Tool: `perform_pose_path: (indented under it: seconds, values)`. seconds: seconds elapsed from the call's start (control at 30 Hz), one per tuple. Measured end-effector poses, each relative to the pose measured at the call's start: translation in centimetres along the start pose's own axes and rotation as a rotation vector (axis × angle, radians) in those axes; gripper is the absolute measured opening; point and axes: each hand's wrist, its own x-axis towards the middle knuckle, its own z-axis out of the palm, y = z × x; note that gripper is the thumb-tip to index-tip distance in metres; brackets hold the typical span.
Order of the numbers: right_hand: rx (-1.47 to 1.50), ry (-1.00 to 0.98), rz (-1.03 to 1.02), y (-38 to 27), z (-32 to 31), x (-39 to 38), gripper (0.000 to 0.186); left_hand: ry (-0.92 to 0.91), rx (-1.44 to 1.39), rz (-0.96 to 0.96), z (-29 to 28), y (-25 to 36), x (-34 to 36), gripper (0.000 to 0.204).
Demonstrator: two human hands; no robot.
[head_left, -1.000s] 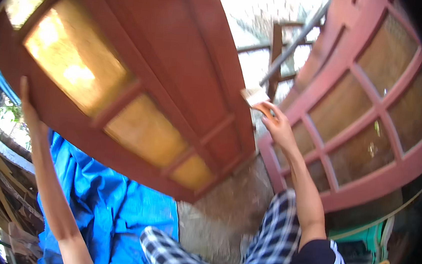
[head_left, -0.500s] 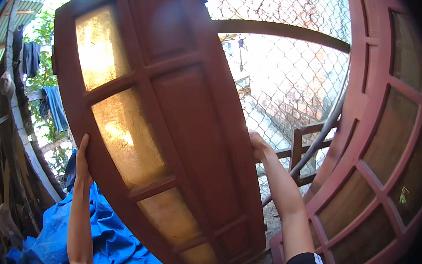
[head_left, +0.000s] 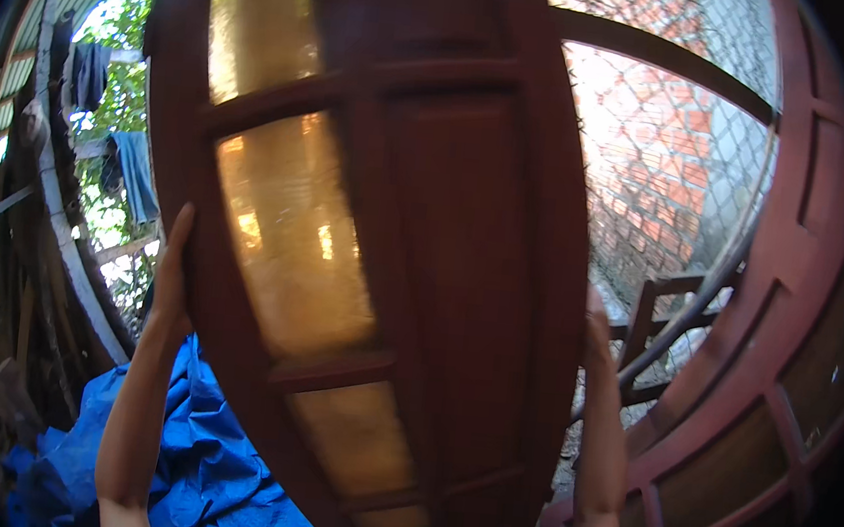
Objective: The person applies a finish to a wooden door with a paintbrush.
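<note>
A reddish-brown wooden door panel [head_left: 457, 267] with amber textured glass panes [head_left: 289, 232] fills the middle of the head view, and its top runs out of the picture. My left hand [head_left: 174, 277] grips the panel's left edge, with part of the fingers hidden behind it. Level with it on the other side, my right hand [head_left: 597, 331] is closed on the right edge, its fingertips mostly out of sight. The panel stands nearly upright between my two forearms, its foot hidden by the lower rim.
A second reddish door panel [head_left: 657, 500] curves along the right. Behind are wire mesh fencing [head_left: 641, 172], a dark metal frame [head_left: 694, 82] and a brick wall [head_left: 661, 114]. A crumpled blue tarp [head_left: 213, 476] lies lower left, near upright planks [head_left: 12, 298] and hanging clothes [head_left: 134, 173].
The door panel has swung more upright and looks larger and farther right. Both hands stay on its edges. My right forearm has turned more vertical, and the background has shifted right.
</note>
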Motion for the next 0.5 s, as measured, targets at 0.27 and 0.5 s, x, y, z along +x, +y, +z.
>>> perform_pose_path:
  seconds: [0.27, 0.5]
  values:
    - [-0.023, 0.219, -0.102, -1.4, -0.6, -3.5, 0.041, -0.031, 0.137, 0.087, 2.2, 0.0, 3.0, 0.059]
    - [-0.117, 0.253, -0.074, -2.1, -3.0, -4.6, 0.039, -0.081, 0.167, 0.253, 2.6, -0.2, 3.9, 0.057]
